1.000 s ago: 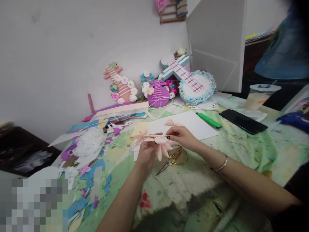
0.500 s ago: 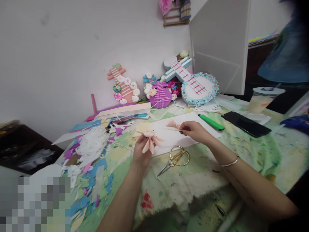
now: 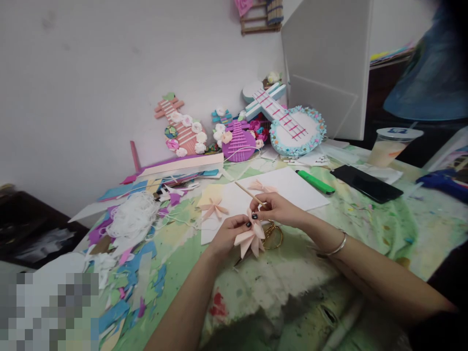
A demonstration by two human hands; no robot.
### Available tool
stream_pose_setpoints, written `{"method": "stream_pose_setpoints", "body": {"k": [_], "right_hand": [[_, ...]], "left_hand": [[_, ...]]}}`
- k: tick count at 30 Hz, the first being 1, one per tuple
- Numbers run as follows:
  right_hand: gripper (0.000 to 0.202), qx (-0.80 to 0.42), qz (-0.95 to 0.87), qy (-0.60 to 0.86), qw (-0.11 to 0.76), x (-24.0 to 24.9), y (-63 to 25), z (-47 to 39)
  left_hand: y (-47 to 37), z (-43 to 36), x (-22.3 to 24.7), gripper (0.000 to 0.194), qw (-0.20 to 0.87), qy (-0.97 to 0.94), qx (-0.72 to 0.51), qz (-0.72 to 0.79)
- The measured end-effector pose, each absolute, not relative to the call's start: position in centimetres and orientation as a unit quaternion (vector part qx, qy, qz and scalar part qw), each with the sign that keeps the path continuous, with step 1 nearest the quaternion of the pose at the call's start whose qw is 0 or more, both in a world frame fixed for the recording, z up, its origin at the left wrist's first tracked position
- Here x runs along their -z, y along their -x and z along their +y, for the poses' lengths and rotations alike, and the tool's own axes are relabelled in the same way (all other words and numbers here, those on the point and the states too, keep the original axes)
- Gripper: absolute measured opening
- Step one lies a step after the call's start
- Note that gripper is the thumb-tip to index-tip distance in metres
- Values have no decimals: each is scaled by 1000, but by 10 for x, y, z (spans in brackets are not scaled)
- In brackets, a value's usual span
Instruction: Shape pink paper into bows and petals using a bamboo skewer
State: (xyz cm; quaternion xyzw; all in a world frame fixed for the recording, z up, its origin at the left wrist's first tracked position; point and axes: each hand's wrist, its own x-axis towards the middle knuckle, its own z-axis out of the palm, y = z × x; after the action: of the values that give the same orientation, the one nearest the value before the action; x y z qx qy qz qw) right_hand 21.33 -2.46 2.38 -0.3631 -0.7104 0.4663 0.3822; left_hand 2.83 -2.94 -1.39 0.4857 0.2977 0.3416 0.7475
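Note:
My left hand pinches a pale pink folded-paper flower with spread, pointed petals. Close beside it, my right hand grips a thin wooden stick slanting up to the left, and its fingertips meet the top of the flower. Gold-handled scissors lie on the cloth, partly hidden by the flower and my right hand. A second pink paper flower rests at the left of the white paper sheet. Farther back on the sheet are more pink paper pieces.
A green cutter, a black phone and a lidded drink cup stand or lie to the right. White string and coloured paper scraps cover the left. Decorated lute-shaped crafts line the wall.
My right hand has come left and down to the held flower, tilting the stick upward. The left hand has moved right and lower with its flower, uncovering the second flower.

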Motion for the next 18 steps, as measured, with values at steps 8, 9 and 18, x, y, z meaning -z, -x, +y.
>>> {"method": "stream_pose_setpoints", "body": {"k": [8,9,18], "right_hand": [[21,-457,-715,356,391,-23,-215,-25],[21,-462,-714,352,390,-22,-215,-25],[26,-497,-704,353,365,-23,-212,-27]], "left_hand": [[-28,-28,15,27,744,-501,-330,293],[-28,-28,15,27,743,-504,-328,293],[-28,-29,15,25,753,-500,-313,291]]}}
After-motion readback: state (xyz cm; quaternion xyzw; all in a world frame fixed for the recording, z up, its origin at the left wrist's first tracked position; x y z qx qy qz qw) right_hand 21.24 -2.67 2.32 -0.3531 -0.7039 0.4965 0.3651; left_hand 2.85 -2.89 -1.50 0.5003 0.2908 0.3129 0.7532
